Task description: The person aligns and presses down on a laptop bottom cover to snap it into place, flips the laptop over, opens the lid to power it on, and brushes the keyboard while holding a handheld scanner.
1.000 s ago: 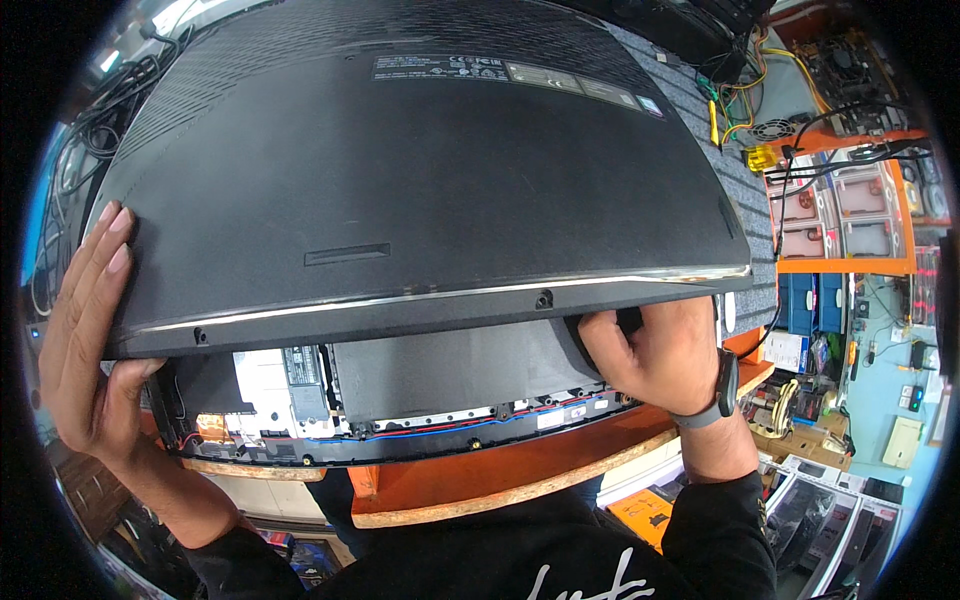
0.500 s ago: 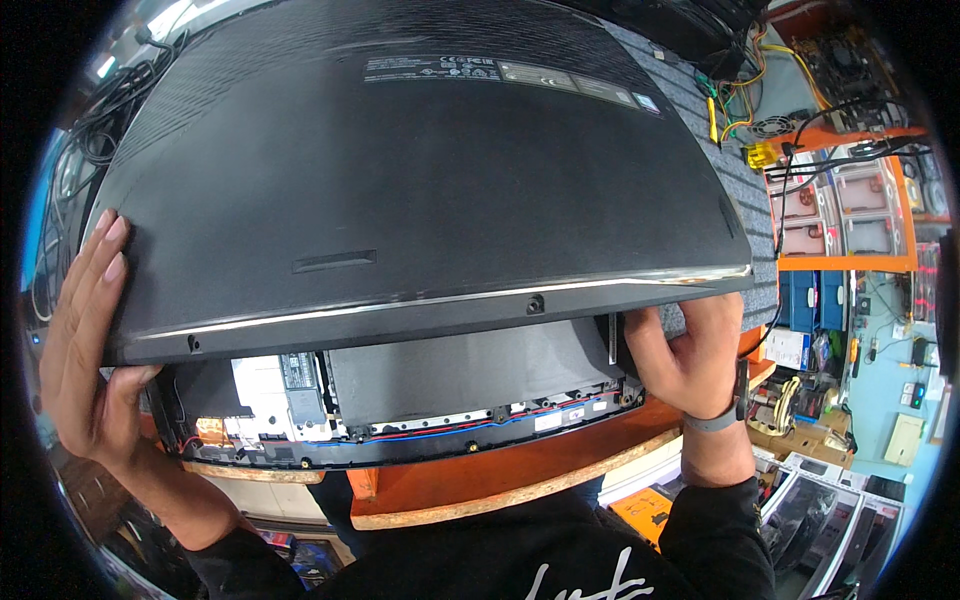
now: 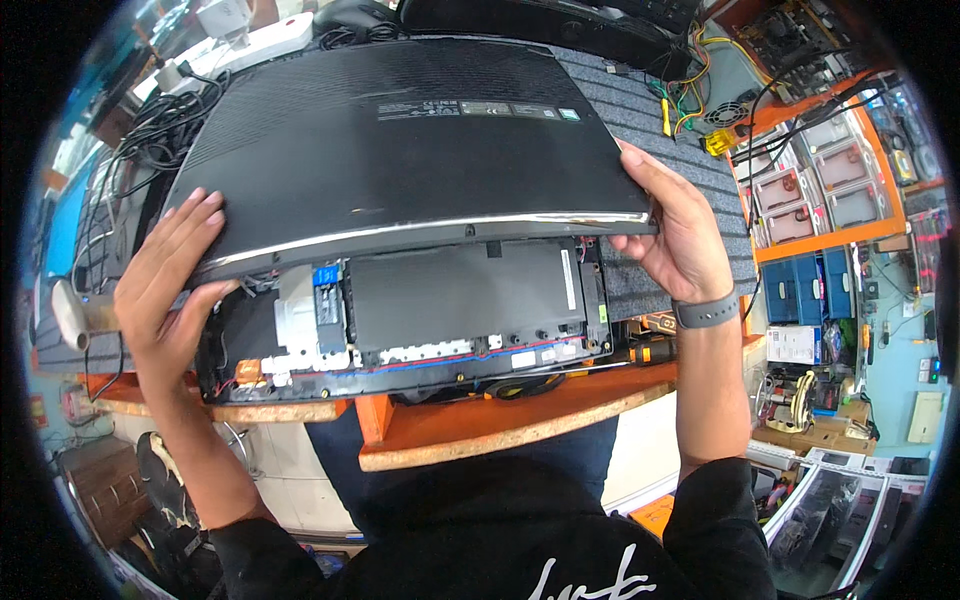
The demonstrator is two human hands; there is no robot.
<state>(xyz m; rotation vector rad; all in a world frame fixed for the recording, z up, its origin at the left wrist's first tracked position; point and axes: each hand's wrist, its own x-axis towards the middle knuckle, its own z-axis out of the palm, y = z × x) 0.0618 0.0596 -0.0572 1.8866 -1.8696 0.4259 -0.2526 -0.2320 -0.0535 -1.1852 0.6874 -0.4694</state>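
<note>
A black laptop bottom cover (image 3: 400,165) with a shiny front strip and printed labels is held tilted over the opened laptop body (image 3: 420,385). My left hand (image 3: 168,275) grips its near left corner, fingers on top and thumb at the underside. At the near right corner, my right hand (image 3: 680,215) pinches it with the thumb on top and fingers below. Under the raised edge show a flat black battery (image 3: 450,310), a blue-ended drive-like part (image 3: 327,295) and red and blue wires along the front. The cover hides the body's rear part.
The laptop rests on a grey ribbed mat (image 3: 690,265) over an orange bench (image 3: 520,420). Tangled black cables (image 3: 160,135) lie at the left, with a white power strip (image 3: 255,45) behind. A screwdriver (image 3: 645,352) sits right of the laptop; an orange shelf (image 3: 830,240) stands beyond.
The cover appears lower and farther from me, exposing more of the battery. My right hand has shifted from under the near edge to the right corner, thumb on top. My left hand keeps its corner.
</note>
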